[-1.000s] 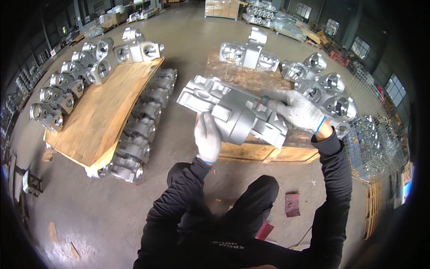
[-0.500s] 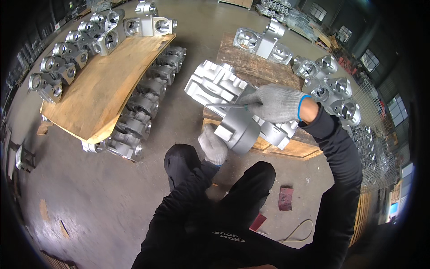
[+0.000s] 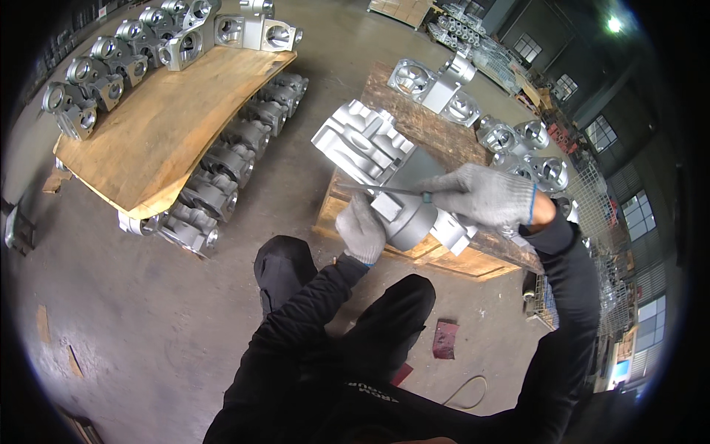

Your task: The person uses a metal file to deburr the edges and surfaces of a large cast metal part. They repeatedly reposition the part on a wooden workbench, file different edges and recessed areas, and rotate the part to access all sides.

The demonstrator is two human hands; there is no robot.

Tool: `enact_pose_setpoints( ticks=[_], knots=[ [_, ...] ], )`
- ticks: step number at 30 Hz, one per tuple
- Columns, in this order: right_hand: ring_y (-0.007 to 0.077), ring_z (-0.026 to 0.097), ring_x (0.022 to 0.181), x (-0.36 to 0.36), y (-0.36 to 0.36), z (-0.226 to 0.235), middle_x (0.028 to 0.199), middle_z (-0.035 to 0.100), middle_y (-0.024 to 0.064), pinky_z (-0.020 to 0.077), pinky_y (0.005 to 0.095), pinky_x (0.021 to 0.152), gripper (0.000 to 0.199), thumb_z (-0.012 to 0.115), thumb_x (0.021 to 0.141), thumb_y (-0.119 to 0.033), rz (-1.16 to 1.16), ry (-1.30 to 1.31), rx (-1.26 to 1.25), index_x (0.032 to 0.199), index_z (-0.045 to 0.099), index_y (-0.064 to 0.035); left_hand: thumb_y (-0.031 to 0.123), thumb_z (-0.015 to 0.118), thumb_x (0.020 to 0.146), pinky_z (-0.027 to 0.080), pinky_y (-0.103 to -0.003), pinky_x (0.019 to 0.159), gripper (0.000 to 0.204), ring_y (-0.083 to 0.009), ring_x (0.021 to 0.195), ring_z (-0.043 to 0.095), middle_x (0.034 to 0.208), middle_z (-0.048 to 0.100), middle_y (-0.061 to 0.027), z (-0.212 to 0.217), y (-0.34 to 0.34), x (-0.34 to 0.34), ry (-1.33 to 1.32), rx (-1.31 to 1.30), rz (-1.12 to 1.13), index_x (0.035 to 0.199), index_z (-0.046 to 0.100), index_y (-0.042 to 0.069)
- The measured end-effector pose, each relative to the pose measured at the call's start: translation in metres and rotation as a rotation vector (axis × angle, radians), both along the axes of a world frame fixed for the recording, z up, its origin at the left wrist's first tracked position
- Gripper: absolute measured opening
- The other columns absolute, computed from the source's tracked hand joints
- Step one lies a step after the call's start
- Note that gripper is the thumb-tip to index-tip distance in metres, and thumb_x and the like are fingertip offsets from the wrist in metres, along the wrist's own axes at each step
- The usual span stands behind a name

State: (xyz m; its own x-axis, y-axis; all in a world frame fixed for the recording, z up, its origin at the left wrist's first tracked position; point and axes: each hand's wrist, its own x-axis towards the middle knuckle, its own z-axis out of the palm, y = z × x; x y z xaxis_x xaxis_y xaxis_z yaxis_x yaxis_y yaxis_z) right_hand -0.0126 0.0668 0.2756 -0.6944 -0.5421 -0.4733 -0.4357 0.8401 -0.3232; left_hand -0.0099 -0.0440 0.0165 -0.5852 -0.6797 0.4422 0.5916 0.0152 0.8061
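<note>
A large silver metal casting (image 3: 370,144) with ribs and a round grey body lies on a wooden crate (image 3: 473,268) in front of me. My right hand (image 3: 484,196), in a grey knit glove with a blue cuff, is closed round the handle of a thin file (image 3: 396,191). The file's blade points left across the casting, above a square raised block. At the casting's near left edge, my gloved left hand (image 3: 360,228) is curled against its side, close under the file's tip. Some of its fingers are hidden.
Another casting (image 3: 444,92) stands at the crate's far end, with more castings (image 3: 518,144) beyond on the right. A plywood board (image 3: 170,126) at left carries a row of castings, with others under it. Red scraps (image 3: 445,339) and a cord loop (image 3: 467,392) lie on the floor.
My left hand has moved up along the casting toward the file's tip. My right hand and the file have shifted right and slightly down, and the whole view has shifted somewhat.
</note>
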Motion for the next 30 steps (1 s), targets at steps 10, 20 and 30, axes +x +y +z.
enact_pose_setpoints(
  ticks=[10, 20, 30],
  knots=[
    [0.015, 0.063, 0.057, 0.012, -0.002, 0.004, 0.065, 0.062, 0.0101, 0.0547, 0.0352, 0.06, 0.049, 0.057, 0.103, -0.022, -0.078, 0.093, 0.023, 0.151, 0.057, -0.014, 0.007, 0.056, 0.088, 0.053, -0.053, 0.068, 0.017, -0.0475, 0.077, 0.069, 0.08, 0.068, -0.0254, -0.001, -0.002, -0.004, -0.088, -0.24, 0.075, 0.096, 0.067, -0.002],
    [0.0361, 0.073, 0.071, 0.043, -0.013, -0.013, 0.076, 0.071, 0.0197, 0.057, 0.0462, 0.066, 0.044, 0.061, 0.098, -0.016, 0.077, 0.715, 0.062, 0.142, 0.065, -0.0175, 0.022, 0.041, 0.111, 0.052, -0.048, 0.068, 0.042, -0.0468, 0.079, 0.069, 0.08, 0.069, -0.0261, 0.021, 0.013, -0.022, 0.01, 0.047, -0.067, 0.101, 0.073, -0.004],
    [0.0365, 0.068, 0.06, 0.035, -0.015, -0.012, 0.069, 0.065, 0.0215, 0.0542, 0.0465, 0.058, 0.047, 0.062, 0.094, -0.013, 0.143, 0.893, 0.013, 0.139, 0.067, -0.0203, 0.024, 0.039, 0.111, 0.051, -0.05, 0.065, 0.042, -0.0484, 0.078, 0.068, 0.08, 0.068, -0.0257, 0.053, 0.011, -0.034, -0.035, -0.062, -0.069, 0.1, 0.071, -0.001]
  ],
)
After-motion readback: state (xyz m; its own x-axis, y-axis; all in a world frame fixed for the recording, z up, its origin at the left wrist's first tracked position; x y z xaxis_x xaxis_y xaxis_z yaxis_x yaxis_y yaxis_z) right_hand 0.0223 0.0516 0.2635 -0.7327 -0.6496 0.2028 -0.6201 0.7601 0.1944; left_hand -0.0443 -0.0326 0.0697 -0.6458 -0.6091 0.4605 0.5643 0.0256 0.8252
